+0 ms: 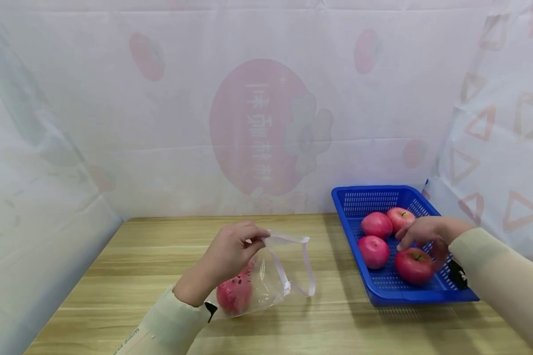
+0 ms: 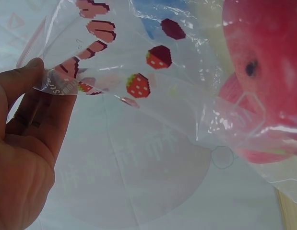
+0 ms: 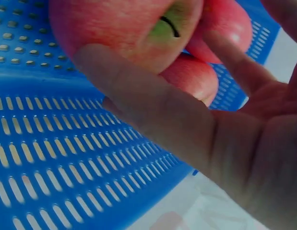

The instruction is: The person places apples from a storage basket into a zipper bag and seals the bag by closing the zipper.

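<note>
My left hand point(image 1: 255, 241) pinches the rim of a clear plastic bag point(image 1: 273, 278) printed with small strawberries, holding its mouth up above the wooden table point(image 1: 129, 276). One red apple point(image 1: 234, 295) lies inside the bag. In the left wrist view the thumb and fingers point(image 2: 40, 81) pinch the bag's edge point(image 2: 153, 110), with the apple point(image 2: 268, 67) behind the film. My right hand point(image 1: 419, 236) reaches into a blue basket point(image 1: 348, 231) and spreads over the nearest red apple point(image 1: 413, 267). In the right wrist view the thumb point(image 3: 138, 96) lies against that apple point(image 3: 114, 28), fingers uncurled.
Three more red apples point(image 1: 376, 224) point(image 1: 399, 217) point(image 1: 373, 251) lie in the basket at the table's right. White printed sheets hang close behind and on both sides. The bag's loop handle point(image 1: 308, 266) hangs toward the basket.
</note>
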`<control>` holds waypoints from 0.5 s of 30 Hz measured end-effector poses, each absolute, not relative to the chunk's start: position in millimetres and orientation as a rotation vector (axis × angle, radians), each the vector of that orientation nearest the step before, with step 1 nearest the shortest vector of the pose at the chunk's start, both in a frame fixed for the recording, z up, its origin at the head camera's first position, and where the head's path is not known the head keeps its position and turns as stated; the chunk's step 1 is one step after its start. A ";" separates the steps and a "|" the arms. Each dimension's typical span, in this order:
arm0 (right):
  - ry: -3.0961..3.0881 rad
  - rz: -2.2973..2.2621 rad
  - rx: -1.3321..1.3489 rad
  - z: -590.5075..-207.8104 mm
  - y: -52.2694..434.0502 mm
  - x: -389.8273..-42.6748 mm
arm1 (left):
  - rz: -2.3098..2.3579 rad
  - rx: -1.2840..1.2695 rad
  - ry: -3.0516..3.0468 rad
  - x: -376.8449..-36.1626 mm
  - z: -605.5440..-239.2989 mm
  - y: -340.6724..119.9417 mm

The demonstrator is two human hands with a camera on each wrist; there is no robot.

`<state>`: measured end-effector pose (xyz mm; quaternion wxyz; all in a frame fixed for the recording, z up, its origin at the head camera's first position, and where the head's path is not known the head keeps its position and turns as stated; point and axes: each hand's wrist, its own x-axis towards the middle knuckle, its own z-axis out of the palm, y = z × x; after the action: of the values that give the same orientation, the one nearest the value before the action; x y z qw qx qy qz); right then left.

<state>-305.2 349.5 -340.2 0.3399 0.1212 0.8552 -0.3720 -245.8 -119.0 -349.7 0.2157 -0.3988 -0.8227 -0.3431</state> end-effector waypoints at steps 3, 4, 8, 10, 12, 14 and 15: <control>2.217 -0.910 0.274 -344.7 346.6 -305.6 | -0.954 -1.106 -2.273 -245.8 -349.6 -119.1; 2.225 -0.881 0.261 -346.1 345.8 -305.9 | -0.953 -1.107 -2.271 -245.8 -349.6 -119.2; 2.253 -0.772 0.214 -348.9 340.0 -306.6 | -0.955 -1.106 -2.264 -245.8 -350.0 -119.9; 2.278 -0.727 0.199 -349.0 337.4 -308.2 | -0.957 -1.104 -2.266 -245.9 -350.2 -120.3; 2.312 -0.689 0.160 -348.6 335.4 -309.7 | -0.957 -1.100 -2.267 -245.8 -350.4 -120.5; 2.333 -0.702 0.163 -347.8 335.3 -311.6 | -0.955 -1.098 -2.271 -245.7 -350.5 -120.6; 2.351 -0.701 0.170 -347.2 335.9 -312.6 | -0.954 -1.099 -2.271 -245.7 -350.6 -120.5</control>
<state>-312.6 335.9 -347.2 0.3348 0.0650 0.9009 -0.2686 -245.7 -120.5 -350.6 0.2204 -0.3973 -0.8213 -0.3450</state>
